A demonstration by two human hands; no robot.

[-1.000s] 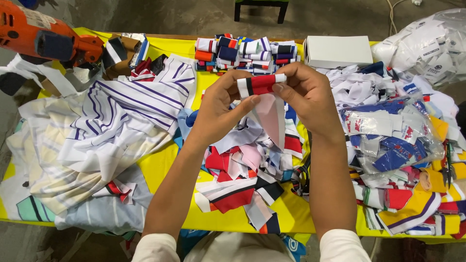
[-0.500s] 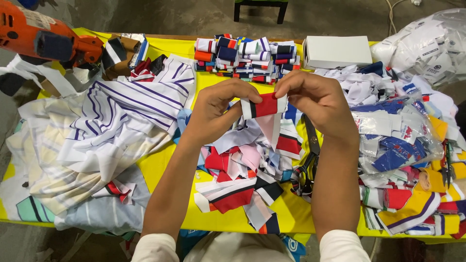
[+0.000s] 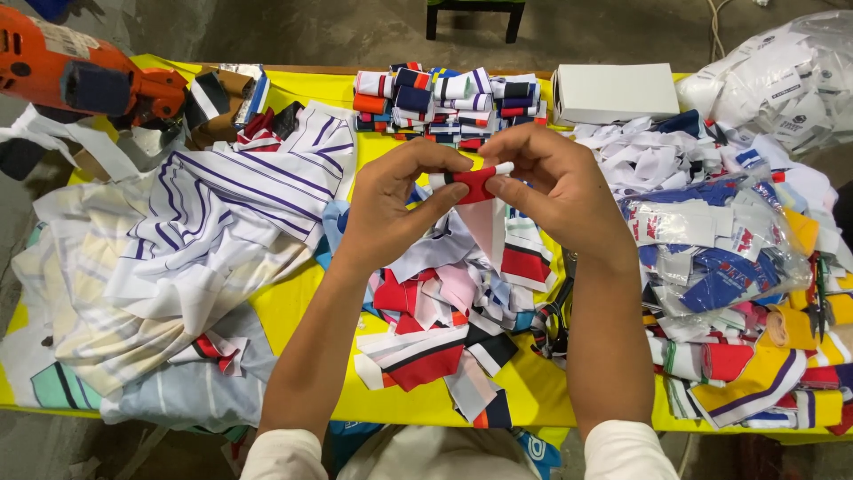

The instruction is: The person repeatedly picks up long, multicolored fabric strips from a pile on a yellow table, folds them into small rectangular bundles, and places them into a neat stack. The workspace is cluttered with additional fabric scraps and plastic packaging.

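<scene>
Both my hands pinch one small red-and-white fabric strip [image 3: 474, 182] above the yellow table [image 3: 293, 302]. My left hand [image 3: 395, 206] grips its left end with thumb and fingers. Its right end is held by my right hand [image 3: 555, 191]. A pale triangular flap hangs down from the strip. Directly below lies a loose heap of red, white, pink and black fabric scraps [image 3: 444, 311].
Striped white cloth [image 3: 195, 240] is piled at the left. A row of folded strips [image 3: 444, 98] and a white box [image 3: 615, 92] sit at the back. An orange power tool [image 3: 80, 76] is far left, a clear bag of scraps [image 3: 711, 249] at the right, scissors [image 3: 555, 320] near my right forearm.
My hands have come down and towards me with the strip, and they have closed tighter around it, folding it smaller.
</scene>
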